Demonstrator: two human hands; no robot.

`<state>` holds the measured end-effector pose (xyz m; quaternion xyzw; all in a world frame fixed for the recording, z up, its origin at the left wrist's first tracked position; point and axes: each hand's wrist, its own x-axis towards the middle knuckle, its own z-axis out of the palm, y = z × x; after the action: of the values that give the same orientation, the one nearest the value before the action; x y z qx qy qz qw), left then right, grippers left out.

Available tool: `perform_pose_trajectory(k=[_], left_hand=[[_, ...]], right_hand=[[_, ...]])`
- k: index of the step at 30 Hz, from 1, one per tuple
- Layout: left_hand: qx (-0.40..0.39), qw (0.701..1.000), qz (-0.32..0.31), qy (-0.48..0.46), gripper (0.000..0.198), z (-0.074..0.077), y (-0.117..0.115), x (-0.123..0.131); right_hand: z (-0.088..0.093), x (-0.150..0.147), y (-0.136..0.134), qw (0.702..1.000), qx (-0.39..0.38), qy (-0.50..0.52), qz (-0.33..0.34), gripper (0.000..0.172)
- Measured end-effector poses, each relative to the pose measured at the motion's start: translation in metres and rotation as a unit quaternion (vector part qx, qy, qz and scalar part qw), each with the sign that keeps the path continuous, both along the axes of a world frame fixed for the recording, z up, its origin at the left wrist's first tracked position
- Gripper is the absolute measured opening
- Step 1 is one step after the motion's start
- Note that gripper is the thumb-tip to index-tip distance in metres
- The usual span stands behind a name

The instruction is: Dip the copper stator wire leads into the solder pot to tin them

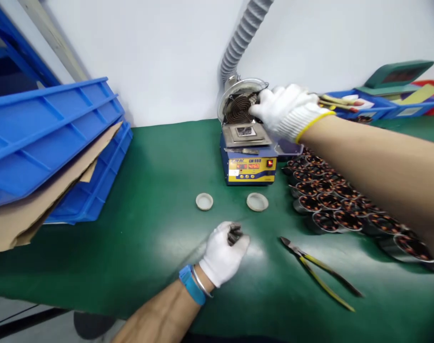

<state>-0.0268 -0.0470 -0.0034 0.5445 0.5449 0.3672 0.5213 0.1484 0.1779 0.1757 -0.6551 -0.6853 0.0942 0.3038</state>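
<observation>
My left hand (226, 255), in a white glove with dark-stained fingertips, rests on the green table. Its fingers are loosely curled and nothing shows in them. My right hand (283, 108), also gloved, reaches to the right edge of a round metal hood (222, 107) with a dark coil inside. The fingers of that hand are closed; whatever they grip is hidden. Below the hood stands a blue and yellow solder pot (252, 170) with a lit red display. A flat metal blade (243, 151) lies across its front ledge.
Two small pale dishes (204, 201) sit before the pot. Yellow-handled cutting pliers (302, 255) lie open at right, beside rows of metal cylinders with copper windings (326, 221). Blue crates (56, 128) with cardboard (60, 195) lean at left. A grey hose (241, 38) rises behind the hood.
</observation>
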Motion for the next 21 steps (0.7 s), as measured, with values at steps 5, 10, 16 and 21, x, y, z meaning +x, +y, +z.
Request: perform_pose_trajectory(k=[5,10,16,21], left_hand=[[0.029,0.999,0.001,0.027,0.031,-0.006,0.008,-0.001],[0.042,0.998,-0.004,0.045,0.035,-0.008,0.010,0.000],[0.053,0.998,-0.004,0.044,0.036,-0.016,0.011,0.001],[0.048,0.998,-0.006,0.035,0.034,-0.013,0.012,0.000]], right_hand=[[-0.004,-0.017,0.039,0.991,0.015,-0.131,-0.007,0.028],[-0.013,-0.018,0.049,0.986,0.004,-0.168,-0.011,0.023],[0.005,0.003,0.051,0.987,-0.040,-0.146,-0.050,0.036],[-0.003,0.004,0.045,0.995,-0.055,-0.064,-0.060,0.038]])
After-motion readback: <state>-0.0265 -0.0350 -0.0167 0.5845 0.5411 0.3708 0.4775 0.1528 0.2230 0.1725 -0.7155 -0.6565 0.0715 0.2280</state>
